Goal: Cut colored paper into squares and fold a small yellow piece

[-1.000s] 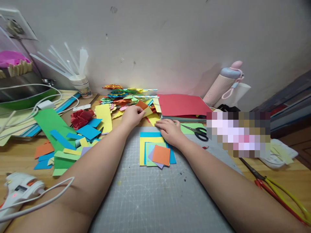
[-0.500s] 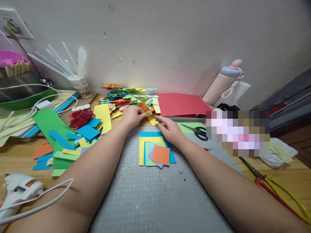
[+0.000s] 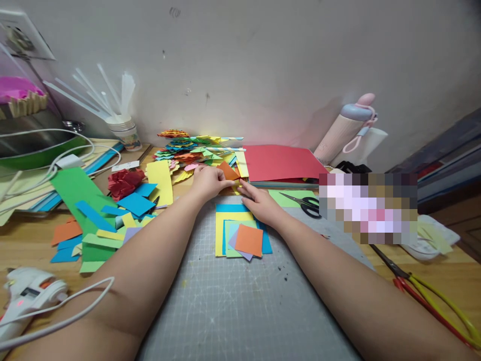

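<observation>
At the far edge of the grey cutting mat [image 3: 210,311], my left hand [image 3: 208,183] pinches a small yellow paper piece [image 3: 236,184]. An orange paper piece [image 3: 228,171] shows just behind those fingertips. My right hand [image 3: 261,200] has its fingers stretched out, the tips at the right end of the yellow piece and the thumb apart below. Closer to me lies a fanned stack of square papers, with an orange square [image 3: 248,239] on top, over purple, green, yellow and blue sheets. The lower part of the yellow piece is partly hidden by my hands.
Paper flowers [image 3: 184,145] lie along the wall beside a red sheet [image 3: 281,163]. Black-handled scissors [image 3: 310,204] and larger scissors [image 3: 421,286] are at right. Coloured scraps [image 3: 93,215], a glue gun [image 3: 32,296] and a cup of glue sticks [image 3: 124,133] are at left.
My right fingertips have come in to the yellow paper, closing the gap between my hands. My left hand has shifted slightly right, and the orange piece now sits behind its fingertips.
</observation>
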`<act>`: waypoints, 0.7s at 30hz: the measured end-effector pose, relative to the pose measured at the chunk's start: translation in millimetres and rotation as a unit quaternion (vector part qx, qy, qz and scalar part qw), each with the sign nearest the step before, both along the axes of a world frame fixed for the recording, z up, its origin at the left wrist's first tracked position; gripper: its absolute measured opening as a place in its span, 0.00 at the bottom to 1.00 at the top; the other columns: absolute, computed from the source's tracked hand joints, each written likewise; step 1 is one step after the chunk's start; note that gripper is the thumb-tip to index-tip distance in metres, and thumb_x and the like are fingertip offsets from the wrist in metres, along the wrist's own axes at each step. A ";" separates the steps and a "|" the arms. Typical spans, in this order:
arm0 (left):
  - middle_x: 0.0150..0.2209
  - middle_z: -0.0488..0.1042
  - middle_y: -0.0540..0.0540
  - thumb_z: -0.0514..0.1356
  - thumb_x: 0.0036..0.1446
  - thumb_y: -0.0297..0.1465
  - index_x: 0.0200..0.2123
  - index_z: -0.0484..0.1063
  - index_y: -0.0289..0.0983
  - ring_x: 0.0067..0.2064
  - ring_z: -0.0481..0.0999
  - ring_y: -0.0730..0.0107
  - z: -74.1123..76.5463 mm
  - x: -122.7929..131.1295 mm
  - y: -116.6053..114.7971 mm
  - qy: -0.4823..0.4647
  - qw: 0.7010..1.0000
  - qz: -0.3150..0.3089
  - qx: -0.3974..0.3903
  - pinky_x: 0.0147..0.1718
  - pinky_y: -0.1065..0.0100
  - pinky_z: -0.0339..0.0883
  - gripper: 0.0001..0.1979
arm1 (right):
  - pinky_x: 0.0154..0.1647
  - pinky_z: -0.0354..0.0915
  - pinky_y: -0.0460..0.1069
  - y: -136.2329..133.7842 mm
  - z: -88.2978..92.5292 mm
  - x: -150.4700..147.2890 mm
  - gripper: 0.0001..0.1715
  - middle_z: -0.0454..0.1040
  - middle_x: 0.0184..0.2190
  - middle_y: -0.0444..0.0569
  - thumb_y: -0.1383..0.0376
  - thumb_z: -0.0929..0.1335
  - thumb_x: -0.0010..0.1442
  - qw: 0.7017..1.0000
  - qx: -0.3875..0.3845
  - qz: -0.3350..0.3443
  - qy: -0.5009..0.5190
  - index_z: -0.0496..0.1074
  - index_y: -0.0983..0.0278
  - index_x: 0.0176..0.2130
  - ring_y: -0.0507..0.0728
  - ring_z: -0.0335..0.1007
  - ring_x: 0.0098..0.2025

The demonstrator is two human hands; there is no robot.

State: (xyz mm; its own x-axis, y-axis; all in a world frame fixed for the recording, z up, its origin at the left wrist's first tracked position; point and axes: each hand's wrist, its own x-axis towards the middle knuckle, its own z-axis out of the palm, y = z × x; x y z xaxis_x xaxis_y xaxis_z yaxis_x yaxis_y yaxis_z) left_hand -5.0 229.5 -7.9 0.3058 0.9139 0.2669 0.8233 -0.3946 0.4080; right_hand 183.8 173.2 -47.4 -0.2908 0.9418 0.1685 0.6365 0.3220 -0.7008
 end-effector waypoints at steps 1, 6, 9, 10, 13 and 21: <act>0.19 0.71 0.51 0.60 0.53 0.45 0.17 0.67 0.37 0.27 0.68 0.67 0.2 -0.1 -0.2 -0.001 1.000 0.004 -0.006 0.44 0.58 0.54 0.21 | 0.60 0.57 0.57 0.4 -1.2 0.0 0.35 0.71 0.55 0.49 0.69 0.63 0.59 1.000 0.001 0.002 0.004 0.56 0.59 0.64 0.59 0.63 0.60; 0.24 0.74 0.48 0.59 0.54 0.40 0.20 0.72 0.37 0.34 0.70 0.61 2.7 0.2 -4.0 0.009 1.000 -0.001 0.020 0.46 0.54 0.52 0.16 | 0.58 0.60 0.55 0.7 -3.7 -1.3 0.32 0.72 0.54 0.50 0.69 0.64 0.57 0.999 0.015 0.005 0.029 0.62 0.60 0.61 0.58 0.66 0.57; 0.37 0.76 0.44 0.59 0.53 0.36 0.24 0.76 0.39 0.46 0.67 0.54 6.4 3.6 -10.2 0.017 0.997 -0.012 0.080 0.51 0.49 0.47 0.10 | 0.54 0.63 0.54 -1.0 0.4 -0.5 0.27 0.75 0.49 0.50 0.69 0.63 0.57 0.998 0.040 -0.019 0.051 0.67 0.60 0.56 0.59 0.70 0.52; 0.42 0.75 0.44 0.60 0.53 0.35 0.26 0.77 0.40 0.50 0.65 0.53 7.9 5.1 -12.7 0.019 0.995 -0.021 0.100 0.53 0.48 0.45 0.09 | 0.53 0.64 0.55 -1.6 2.4 0.3 0.25 0.76 0.47 0.51 0.69 0.63 0.57 0.996 0.053 -0.034 0.058 0.68 0.61 0.55 0.59 0.71 0.51; 0.47 0.73 0.47 0.60 0.53 0.32 0.27 0.78 0.43 0.54 0.62 0.55 12.3 10.2 -19.5 0.029 0.988 -0.056 0.144 0.56 0.48 0.41 0.07 | 0.51 0.64 0.58 -3.3 7.6 3.2 0.23 0.76 0.42 0.52 0.66 0.63 0.58 0.990 0.087 -0.075 0.077 0.68 0.63 0.53 0.62 0.69 0.48; 0.47 0.73 0.46 0.59 0.55 0.30 0.24 0.79 0.43 0.57 0.60 0.55 20.8 25.6 -36.1 0.056 0.972 -0.139 0.181 0.61 0.49 0.32 0.11 | 0.43 0.68 0.51 -1.1 3.5 0.1 0.14 0.78 0.38 0.47 0.64 0.64 0.58 0.989 0.051 -0.039 0.131 0.73 0.61 0.44 0.56 0.74 0.39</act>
State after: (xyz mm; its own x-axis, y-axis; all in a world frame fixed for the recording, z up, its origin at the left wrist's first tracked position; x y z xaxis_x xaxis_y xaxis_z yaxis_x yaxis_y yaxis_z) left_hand 20.7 193.4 12.9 0.5726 0.6446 0.5065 0.6958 -0.7088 0.1155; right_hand 183.9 172.0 -43.9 -0.1510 0.9343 0.3228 0.4634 0.3553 -0.8118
